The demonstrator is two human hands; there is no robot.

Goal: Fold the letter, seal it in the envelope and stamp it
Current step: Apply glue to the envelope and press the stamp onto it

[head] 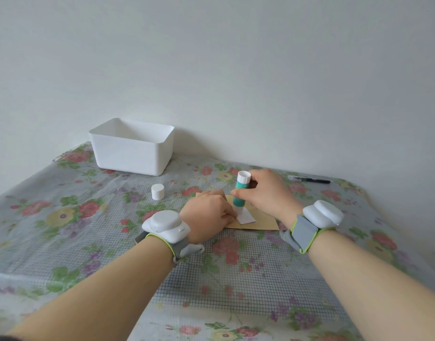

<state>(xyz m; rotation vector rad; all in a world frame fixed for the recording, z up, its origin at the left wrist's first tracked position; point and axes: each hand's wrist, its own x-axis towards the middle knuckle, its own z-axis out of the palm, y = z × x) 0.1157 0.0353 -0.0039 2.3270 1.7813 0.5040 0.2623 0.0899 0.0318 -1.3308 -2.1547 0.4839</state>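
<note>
**Glue meets stamp on the envelope**

Your right hand [267, 193] is clamped around the green glue stick [239, 194], thumb in front and fingers behind the barrel. The stick stands nearly upright, its lower end pressed down on the small white stamp [247, 217]. The stamp lies flat on the tan envelope [264, 223], towards its left half. Your left hand [206, 209] comes onto the envelope from its left side, and its curled fingers pin the stamp's left edge against the paper.

The glue stick's white cap [158, 191] stands well to the left of the envelope. A white bin [131, 151] sits farther back on that side, and a black pen [310, 179] lies behind and to the right. All of it rests on the floral tablecloth [88, 242].

The letter is not in sight. Since the envelope lies flat with no flap raised, it is probably folded and sealed inside, which would put you at the last step, stamping.

Whether this face of the stamp is already fully coated cannot be told. The next move likely calls for lifting the stick clear without dragging the light slip along, so hold the left fingers firm. Then turn the glued face down, set it square on the envelope and press it flat.
</note>
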